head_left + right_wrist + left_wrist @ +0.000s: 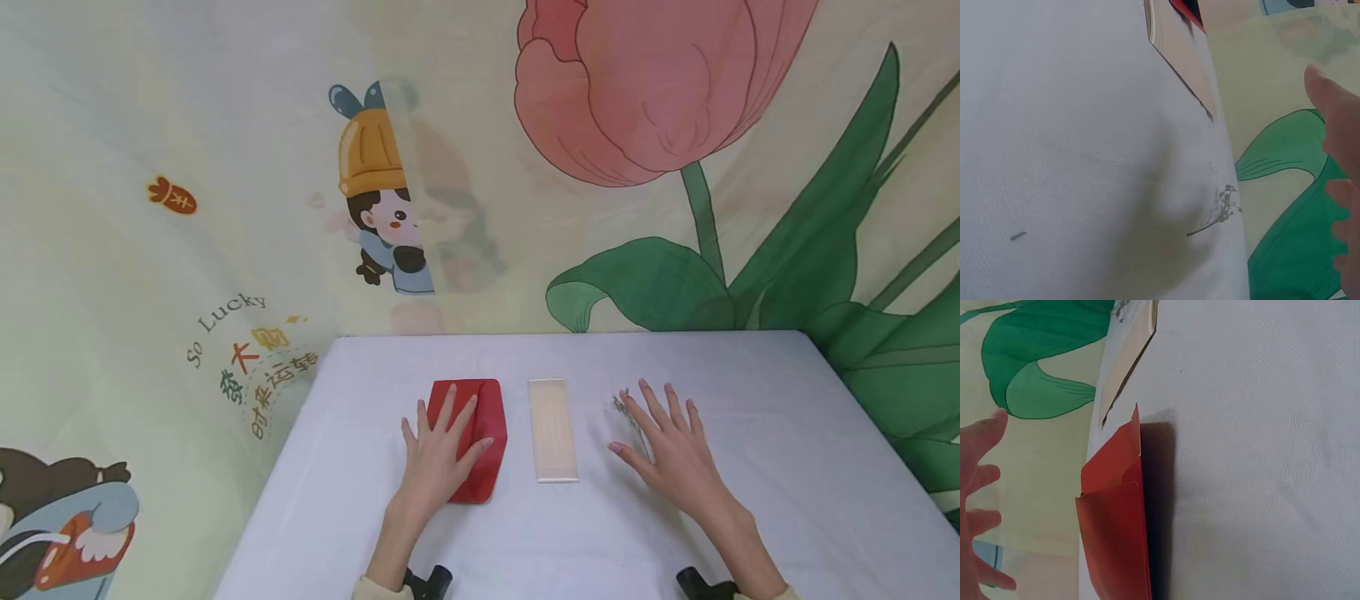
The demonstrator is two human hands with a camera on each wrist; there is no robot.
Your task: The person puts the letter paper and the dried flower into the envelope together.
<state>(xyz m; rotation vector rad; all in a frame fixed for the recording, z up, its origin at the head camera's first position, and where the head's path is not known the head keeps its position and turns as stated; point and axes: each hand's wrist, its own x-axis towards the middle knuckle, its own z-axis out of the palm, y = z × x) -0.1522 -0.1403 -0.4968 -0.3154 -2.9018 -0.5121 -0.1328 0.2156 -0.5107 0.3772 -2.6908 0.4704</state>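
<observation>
My left hand (435,458) is spread flat over a red paper envelope (492,417), overlapping much of it in the head view. In the left wrist view its fingers are apart from the envelope (1113,537), above the table, and the envelope's flap stands up a little. My right hand (678,454), fingers also spread, hovers over a small dried flower sprig (622,408) and partly covers it. Its thin stem and tiny blossoms show in the right wrist view, where the sprig (1221,211) lies on the cloth. Neither hand holds anything.
Between the hands lies a pale beige rectangular strip (553,433) with white short edges. A white cloth (337,500) covers the table. Near the right wrist is a small dark scrap (1018,235). Behind the table hangs a printed backdrop (262,167) with a large tulip.
</observation>
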